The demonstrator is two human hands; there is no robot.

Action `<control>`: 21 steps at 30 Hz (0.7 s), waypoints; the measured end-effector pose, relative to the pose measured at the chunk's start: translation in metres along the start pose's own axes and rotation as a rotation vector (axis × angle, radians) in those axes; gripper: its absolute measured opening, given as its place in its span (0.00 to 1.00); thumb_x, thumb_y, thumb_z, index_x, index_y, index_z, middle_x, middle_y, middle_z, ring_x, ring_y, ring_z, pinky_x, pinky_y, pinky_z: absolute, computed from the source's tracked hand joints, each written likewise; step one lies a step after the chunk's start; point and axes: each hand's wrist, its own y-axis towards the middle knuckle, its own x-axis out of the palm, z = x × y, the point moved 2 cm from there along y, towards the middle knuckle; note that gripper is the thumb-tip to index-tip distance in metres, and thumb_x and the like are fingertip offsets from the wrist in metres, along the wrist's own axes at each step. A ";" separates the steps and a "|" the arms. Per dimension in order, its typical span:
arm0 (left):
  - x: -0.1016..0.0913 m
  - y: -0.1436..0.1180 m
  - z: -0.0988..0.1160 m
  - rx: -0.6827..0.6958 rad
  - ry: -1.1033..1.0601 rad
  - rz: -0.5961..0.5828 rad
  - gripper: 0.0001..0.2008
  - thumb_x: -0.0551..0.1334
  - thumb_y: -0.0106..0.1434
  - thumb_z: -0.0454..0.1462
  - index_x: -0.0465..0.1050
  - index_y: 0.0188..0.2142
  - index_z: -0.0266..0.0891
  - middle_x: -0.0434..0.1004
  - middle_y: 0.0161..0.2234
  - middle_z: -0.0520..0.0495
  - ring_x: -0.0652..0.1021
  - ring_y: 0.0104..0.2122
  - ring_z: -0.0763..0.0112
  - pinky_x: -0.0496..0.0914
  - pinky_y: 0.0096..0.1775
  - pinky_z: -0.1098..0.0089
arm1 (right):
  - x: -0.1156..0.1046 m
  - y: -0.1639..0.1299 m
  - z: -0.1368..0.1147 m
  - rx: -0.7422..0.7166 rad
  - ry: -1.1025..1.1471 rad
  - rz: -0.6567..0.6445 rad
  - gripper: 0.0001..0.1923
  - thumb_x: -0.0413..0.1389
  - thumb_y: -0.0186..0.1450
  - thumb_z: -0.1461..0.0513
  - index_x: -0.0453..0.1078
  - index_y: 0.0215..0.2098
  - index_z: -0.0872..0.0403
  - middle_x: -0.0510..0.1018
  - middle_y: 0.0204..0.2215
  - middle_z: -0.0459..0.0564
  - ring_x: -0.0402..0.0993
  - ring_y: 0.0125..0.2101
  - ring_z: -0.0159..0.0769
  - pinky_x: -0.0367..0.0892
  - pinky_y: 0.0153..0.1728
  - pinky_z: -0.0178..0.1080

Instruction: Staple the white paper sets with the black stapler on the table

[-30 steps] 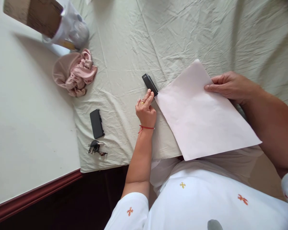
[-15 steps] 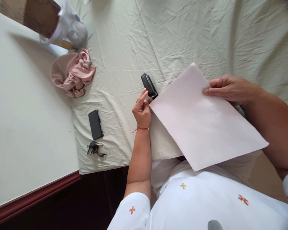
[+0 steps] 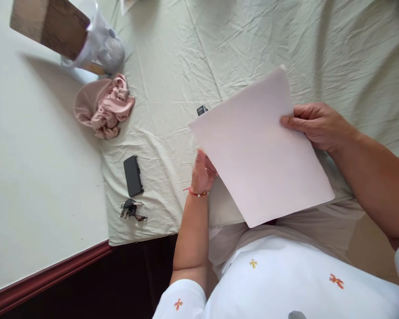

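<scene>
White paper (image 3: 259, 150), perhaps several sheets together, is held up at a slant in front of me. My right hand (image 3: 319, 126) pinches its right edge, thumb on top and fingers behind. My left hand (image 3: 202, 173), with a red string bracelet at the wrist, is beside the paper's left edge. Its fingers look stretched out, some partly hidden behind the paper; whether they touch it I cannot tell. Past the paper's upper left edge shows one end of a black stapler (image 3: 201, 110); the rest is covered.
On the left of the cloth-covered bed or table (image 3: 162, 88) lie a pink crumpled cloth (image 3: 108, 106), a black phone (image 3: 133, 176) and keys (image 3: 131, 208). A cardboard box (image 3: 53, 26) stands in a clear plastic container (image 3: 106, 48) near the white wall (image 3: 46, 155).
The paper has turned and shifted left, now covering most of the stapler. My left hand has drawn back toward me from the paper's corner, its fingers straightening. My right hand keeps its grip.
</scene>
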 end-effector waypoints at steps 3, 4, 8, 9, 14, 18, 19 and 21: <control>0.006 -0.005 -0.014 -0.094 -0.111 -0.057 0.28 0.71 0.55 0.64 0.77 0.25 0.42 0.75 0.18 0.50 0.78 0.20 0.69 0.72 0.20 0.69 | 0.001 0.002 0.002 0.010 -0.064 -0.018 0.11 0.71 0.60 0.55 0.82 0.36 0.52 0.85 0.32 0.49 0.80 0.28 0.35 0.77 0.27 0.35; 0.006 -0.005 -0.017 -0.112 -0.131 -0.057 0.27 0.73 0.54 0.61 0.73 0.22 0.42 0.70 0.15 0.53 0.73 0.15 0.73 0.67 0.16 0.71 | 0.002 0.003 0.003 0.010 -0.082 -0.025 0.11 0.71 0.60 0.54 0.81 0.36 0.52 0.85 0.32 0.49 0.79 0.27 0.34 0.76 0.27 0.35; 0.004 -0.002 -0.018 -0.126 -0.167 -0.005 0.26 0.78 0.52 0.53 0.68 0.19 0.40 0.60 0.12 0.60 0.60 0.11 0.82 0.54 0.12 0.75 | 0.003 0.003 0.003 -0.026 -0.137 -0.002 0.12 0.70 0.62 0.53 0.80 0.34 0.53 0.83 0.30 0.47 0.76 0.27 0.31 0.72 0.26 0.32; 0.004 -0.002 -0.018 -0.109 -0.171 0.012 0.24 0.78 0.53 0.52 0.71 0.20 0.40 0.63 0.14 0.59 0.62 0.12 0.82 0.57 0.13 0.75 | 0.002 0.003 0.003 -0.039 -0.144 0.013 0.12 0.71 0.62 0.53 0.80 0.33 0.53 0.83 0.30 0.46 0.75 0.27 0.30 0.72 0.26 0.31; 0.006 -0.005 -0.021 0.026 -0.146 0.038 0.14 0.78 0.55 0.48 0.85 0.33 0.41 0.85 0.32 0.51 0.82 0.32 0.72 0.78 0.37 0.69 | -0.004 0.007 0.008 -0.107 -0.079 0.005 0.17 0.74 0.58 0.54 0.83 0.42 0.51 0.86 0.39 0.48 0.81 0.35 0.35 0.78 0.37 0.35; 0.008 -0.003 -0.025 0.015 -0.127 0.079 0.15 0.80 0.51 0.47 0.85 0.32 0.41 0.86 0.32 0.51 0.82 0.32 0.70 0.79 0.40 0.66 | -0.008 0.010 0.010 -0.127 -0.051 0.019 0.18 0.76 0.56 0.54 0.83 0.41 0.51 0.87 0.41 0.50 0.83 0.37 0.37 0.80 0.40 0.39; 0.008 -0.003 -0.024 0.016 -0.125 0.091 0.16 0.80 0.50 0.48 0.85 0.33 0.41 0.86 0.33 0.51 0.83 0.33 0.69 0.79 0.41 0.66 | -0.008 0.010 0.010 -0.124 -0.052 0.024 0.17 0.76 0.56 0.54 0.83 0.40 0.52 0.87 0.40 0.50 0.83 0.36 0.37 0.80 0.39 0.38; 0.008 -0.001 -0.021 0.034 -0.128 0.105 0.20 0.79 0.51 0.51 0.85 0.37 0.42 0.87 0.37 0.48 0.84 0.38 0.67 0.79 0.45 0.66 | -0.008 0.010 0.010 -0.109 -0.063 0.035 0.16 0.76 0.56 0.55 0.83 0.38 0.53 0.87 0.39 0.50 0.82 0.34 0.36 0.80 0.37 0.37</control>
